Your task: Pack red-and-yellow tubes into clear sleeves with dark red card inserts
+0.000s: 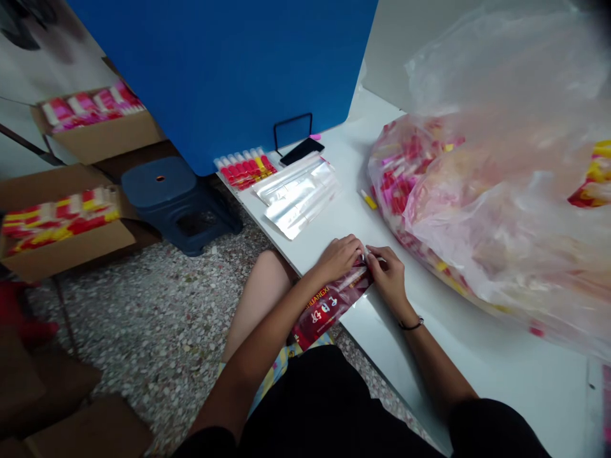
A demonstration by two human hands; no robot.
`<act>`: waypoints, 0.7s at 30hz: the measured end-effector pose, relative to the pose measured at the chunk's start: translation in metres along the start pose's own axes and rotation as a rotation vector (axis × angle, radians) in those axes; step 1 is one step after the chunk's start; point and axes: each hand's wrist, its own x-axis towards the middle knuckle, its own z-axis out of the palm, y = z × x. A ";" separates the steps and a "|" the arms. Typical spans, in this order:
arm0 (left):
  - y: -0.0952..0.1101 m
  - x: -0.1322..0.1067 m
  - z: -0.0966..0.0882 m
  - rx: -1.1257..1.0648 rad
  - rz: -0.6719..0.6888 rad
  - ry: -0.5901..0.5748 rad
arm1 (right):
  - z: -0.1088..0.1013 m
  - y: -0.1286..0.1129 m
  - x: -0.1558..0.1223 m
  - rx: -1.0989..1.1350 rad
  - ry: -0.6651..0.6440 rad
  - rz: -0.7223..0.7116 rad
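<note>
Nearest, at the table's front edge: a flat, oblong red packet (329, 308) of glossy film with white lettering, its lower end hanging off the smooth white table (477, 362) above a bare knee. Gripped at its upper end by both hands. Left hand (340, 256) palm down, fingers curled, tips pressed onto the packet's top corner. Right hand (389, 277) likewise half closed, thumb and fingertips pinching the same end, just beside the left; thin dark band (411, 326) round that wrist. Below, speckled terrazzo floor (157, 318). Farther along the tabletop, a lone yellow tube (368, 200), well apart from the hands and just beside a huge clear plastic bag (477, 210), crinkled and cloudy, stuffed with red, pink and yellow tubes. Beyond, a fanned stack of shiny see-through sleeves (298, 194), then a neat row of red and yellow tubes (245, 168) at the table's corner, and a black phone (301, 151) by a thin wire stand (293, 124). Behind these, a matte blue partition (224, 70). On the floor, a rounded dark blue plastic stool (176, 200) and open cardboard boxes (67, 235) holding similar tubes.
</note>
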 end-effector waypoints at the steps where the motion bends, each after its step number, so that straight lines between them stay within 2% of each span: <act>1: 0.000 0.000 0.000 0.014 0.002 -0.003 | 0.000 0.000 0.000 -0.013 -0.004 -0.010; 7: 0.002 0.000 0.001 0.093 -0.010 -0.046 | -0.002 0.005 0.001 -0.049 -0.098 -0.095; 13: 0.002 0.001 0.003 0.095 -0.029 -0.057 | 0.003 0.000 -0.007 0.002 -0.203 -0.122; 18: -0.004 -0.003 -0.002 -0.084 -0.068 0.063 | 0.004 -0.004 -0.010 -0.025 -0.206 -0.103; 21: -0.005 -0.017 -0.014 -0.169 -0.135 0.119 | 0.004 -0.006 -0.010 -0.035 -0.193 -0.124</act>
